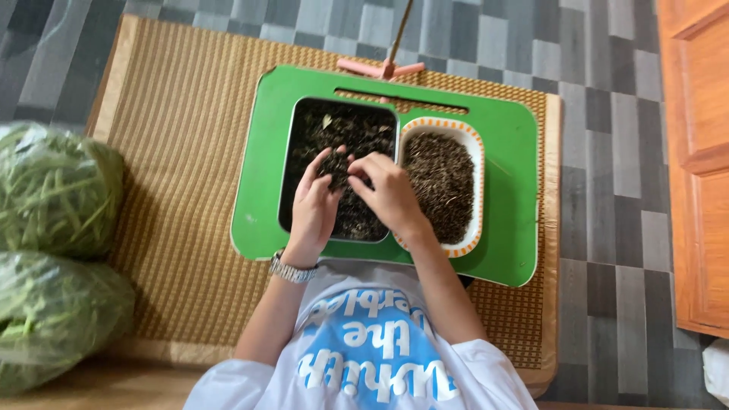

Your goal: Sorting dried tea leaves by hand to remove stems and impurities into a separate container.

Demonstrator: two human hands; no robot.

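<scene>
Both hands work over a dark rectangular metal tray (287, 175) full of dark dried leaves. My left hand (315, 199), with a metal watch (290, 269) on its wrist, pinches a clump of the dark leaves (335, 164). My right hand (389, 191) meets it fingertip to fingertip on the same clump. Beside the tray on the right stands a white oblong dish with an orange-striped rim (478, 182), filled with finer brown dried bits. Both containers rest on a small green lap table (258, 152).
The green table stands on a woven straw mat (175, 152) over grey patterned flooring. Two clear bags of green leafy stalks (53, 250) lie at the left. A pink stick stand (383, 68) is behind the table. A wooden door (702, 152) is at the right.
</scene>
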